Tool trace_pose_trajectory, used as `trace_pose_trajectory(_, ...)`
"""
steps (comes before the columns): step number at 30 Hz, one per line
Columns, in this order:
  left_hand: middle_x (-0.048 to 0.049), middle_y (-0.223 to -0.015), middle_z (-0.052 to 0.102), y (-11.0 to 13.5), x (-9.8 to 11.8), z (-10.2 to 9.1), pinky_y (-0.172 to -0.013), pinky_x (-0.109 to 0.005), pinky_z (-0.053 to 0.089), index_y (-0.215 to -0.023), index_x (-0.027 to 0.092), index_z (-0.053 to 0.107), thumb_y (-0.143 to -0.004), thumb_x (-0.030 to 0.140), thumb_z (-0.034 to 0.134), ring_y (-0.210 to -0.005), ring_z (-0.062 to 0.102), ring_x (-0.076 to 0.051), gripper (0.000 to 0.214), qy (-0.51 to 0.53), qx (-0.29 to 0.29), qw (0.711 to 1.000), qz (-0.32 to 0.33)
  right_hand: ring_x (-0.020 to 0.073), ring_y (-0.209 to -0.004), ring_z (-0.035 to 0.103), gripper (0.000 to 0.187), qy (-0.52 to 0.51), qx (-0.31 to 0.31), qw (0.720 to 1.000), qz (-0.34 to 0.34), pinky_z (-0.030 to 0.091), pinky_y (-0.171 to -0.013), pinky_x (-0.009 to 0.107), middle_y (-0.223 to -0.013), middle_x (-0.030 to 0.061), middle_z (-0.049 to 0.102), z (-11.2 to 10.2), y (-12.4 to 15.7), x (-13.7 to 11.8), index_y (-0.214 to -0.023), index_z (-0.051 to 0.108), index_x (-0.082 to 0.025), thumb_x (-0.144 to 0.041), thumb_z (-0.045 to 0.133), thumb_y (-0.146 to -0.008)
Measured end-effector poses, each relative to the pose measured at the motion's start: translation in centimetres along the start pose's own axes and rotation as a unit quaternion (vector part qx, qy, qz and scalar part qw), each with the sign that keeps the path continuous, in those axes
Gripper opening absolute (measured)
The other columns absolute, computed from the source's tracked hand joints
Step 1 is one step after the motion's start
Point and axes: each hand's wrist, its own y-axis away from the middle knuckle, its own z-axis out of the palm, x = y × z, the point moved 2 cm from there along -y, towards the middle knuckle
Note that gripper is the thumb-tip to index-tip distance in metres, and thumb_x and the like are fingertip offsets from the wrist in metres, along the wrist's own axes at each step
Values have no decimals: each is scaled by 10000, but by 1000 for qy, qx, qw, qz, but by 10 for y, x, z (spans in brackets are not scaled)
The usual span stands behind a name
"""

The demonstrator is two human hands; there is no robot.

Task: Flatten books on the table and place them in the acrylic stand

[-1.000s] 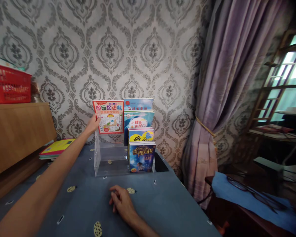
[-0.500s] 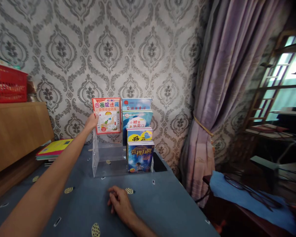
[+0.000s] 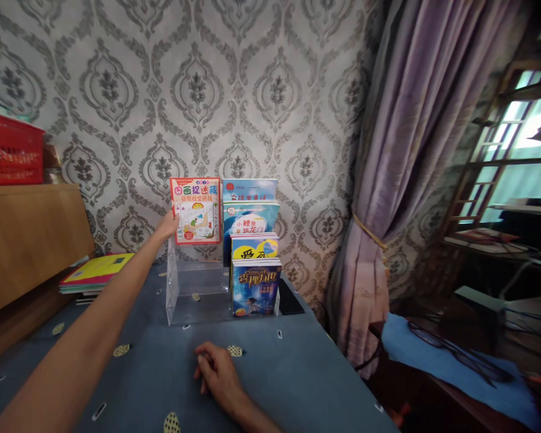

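My left hand (image 3: 168,225) reaches far forward and grips the left edge of a red-bordered picture book (image 3: 196,210), which stands upright in the top back row of a clear acrylic tiered stand (image 3: 177,288). The stand's right column holds several books in stepped rows, with a dark blue one (image 3: 256,287) at the front. Its left column below the held book shows only clear plastic. My right hand (image 3: 216,376) rests on the blue tablecloth (image 3: 139,373) with its fingers curled loosely, holding nothing that I can see.
A stack of flat books with a yellow cover (image 3: 94,270) lies at the left by a wooden cabinet (image 3: 27,240) with a red basket (image 3: 9,156) on top. A purple curtain (image 3: 397,180) hangs at the right, beside a chair with blue cloth (image 3: 455,367).
The view has drifted slightly right. My left hand stays on the red-bordered book at the stand's top row; my right hand has not moved on the cloth.
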Motion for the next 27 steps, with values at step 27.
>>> trace_pose_trajectory(27, -166, -1124, 719, 15, 2, 7, -871, -341, 507, -1048, 103, 663, -885, 268, 427, -1053, 662, -287, 331, -73, -29, 996, -44, 81, -430, 487, 332, 2, -7, 1000, 4, 397, -468, 196, -676, -12, 602, 0, 0, -2, -1103, 598, -128, -373, 495, -904)
